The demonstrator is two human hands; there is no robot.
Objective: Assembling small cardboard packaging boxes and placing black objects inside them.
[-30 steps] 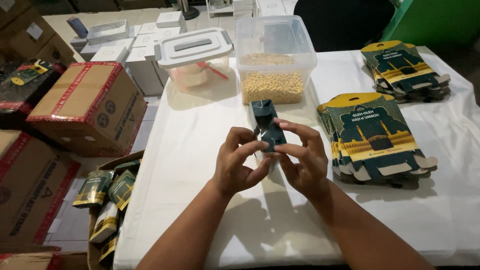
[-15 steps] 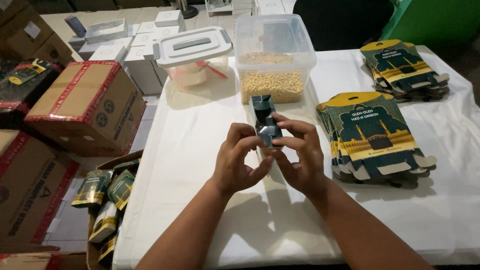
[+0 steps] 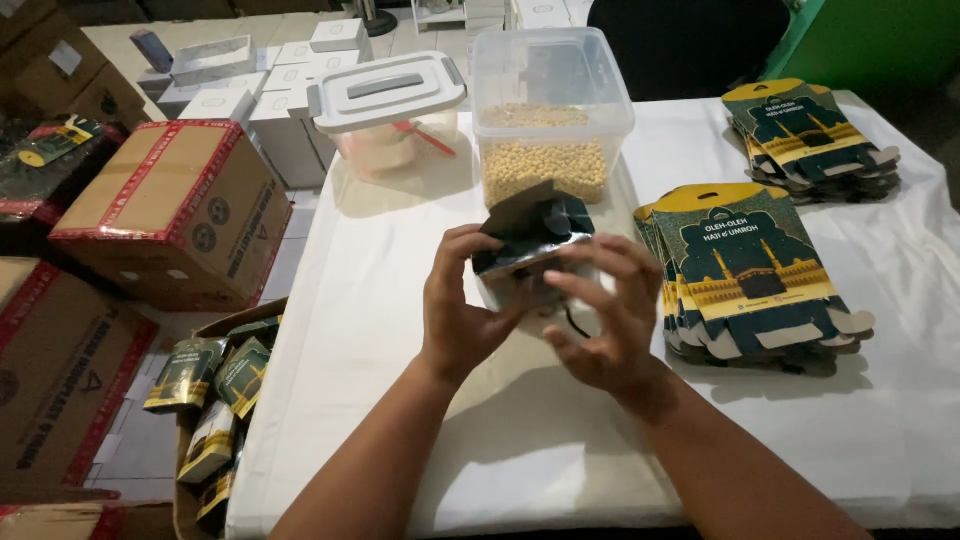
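Both hands, left point(image 3: 462, 318) and right point(image 3: 605, 325), hold the dark packet point(image 3: 532, 238) lying sideways, fingers curled around it, above the bench point(image 3: 380, 330).

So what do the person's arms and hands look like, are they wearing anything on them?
Both arms are bare from the bottom edge of the picture up to the fingers: no sleeves show, and no gloves. The left hand and the right hand carry no ring, watch or bracelet that can be seen. The fingernails look short and unpainted. No markings or bandages show on either forearm.

Bare tablecloth point(image 3: 380, 330) left of hands; card stack point(image 3: 750, 270) seemingly crowds right.
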